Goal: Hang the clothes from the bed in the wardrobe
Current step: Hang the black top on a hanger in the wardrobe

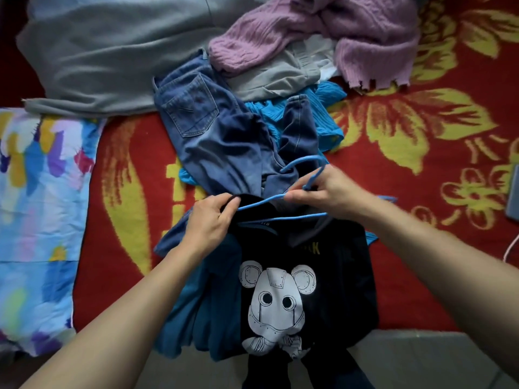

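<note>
1. The person is standing at the near edge of the bed (362,161), both bare arms reaching in over a black T-shirt (283,301) with a white robot-mouse print.
2. The left hand (209,220) is pinching the shirt's collar, its grip clenched on the black fabric.
3. The right hand (323,189) is holding a blue hanger (280,219), its grip curled round the wire just below the hook. The hook is pointing away toward the clothes pile, and one hanger arm is running across to the collar by the left hand.
4. The shirt is lying at the bed's near edge on top of some blue fabric, its lower part draping over the edge toward the floor.
5. Just past the hands, jeans (213,130) are lying crumpled over a turquoise top (325,113). Further back, a pink sweater (323,37) and a big grey garment (112,57) are lying on the bed.
6. A colourful pillow (36,206) is sitting at the left, and a white cable (511,247) is trailing in at the right edge.
</note>
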A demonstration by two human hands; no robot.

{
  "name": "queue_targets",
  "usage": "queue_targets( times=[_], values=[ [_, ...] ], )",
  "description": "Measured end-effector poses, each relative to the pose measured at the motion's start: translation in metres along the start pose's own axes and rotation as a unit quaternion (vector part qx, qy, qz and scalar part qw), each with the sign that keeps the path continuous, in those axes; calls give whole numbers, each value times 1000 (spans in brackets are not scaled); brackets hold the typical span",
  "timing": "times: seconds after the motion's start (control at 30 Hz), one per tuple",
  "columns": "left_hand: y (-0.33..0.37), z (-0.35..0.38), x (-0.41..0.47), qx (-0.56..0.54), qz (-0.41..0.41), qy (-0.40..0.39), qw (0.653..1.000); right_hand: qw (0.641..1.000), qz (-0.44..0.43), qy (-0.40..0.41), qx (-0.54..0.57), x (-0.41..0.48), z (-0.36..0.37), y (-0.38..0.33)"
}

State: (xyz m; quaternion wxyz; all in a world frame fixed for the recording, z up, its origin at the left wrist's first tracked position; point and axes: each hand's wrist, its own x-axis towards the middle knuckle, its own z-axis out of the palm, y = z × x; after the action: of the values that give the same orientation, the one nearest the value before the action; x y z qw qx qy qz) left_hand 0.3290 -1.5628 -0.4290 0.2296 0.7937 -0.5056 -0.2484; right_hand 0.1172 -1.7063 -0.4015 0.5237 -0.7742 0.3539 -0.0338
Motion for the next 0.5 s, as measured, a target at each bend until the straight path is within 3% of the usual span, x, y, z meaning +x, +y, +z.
queue_targets(
  times=[0.13,0.27,0.33,0.5],
  values=[
    [4,-6,6,-103,-2,-69,992,994,21,-29,104,13,48,5],
    [-28,-23,-2,-41,-34,-135,989,989,58,4,134,8,40,23],
    [-37,-20,-7,-2,-9,-145,989,987,62,12,147,10,41,21],
    [-23,4,-4,-26,62,-161,985,981,62,-16,181,23,73,6]
  ],
)
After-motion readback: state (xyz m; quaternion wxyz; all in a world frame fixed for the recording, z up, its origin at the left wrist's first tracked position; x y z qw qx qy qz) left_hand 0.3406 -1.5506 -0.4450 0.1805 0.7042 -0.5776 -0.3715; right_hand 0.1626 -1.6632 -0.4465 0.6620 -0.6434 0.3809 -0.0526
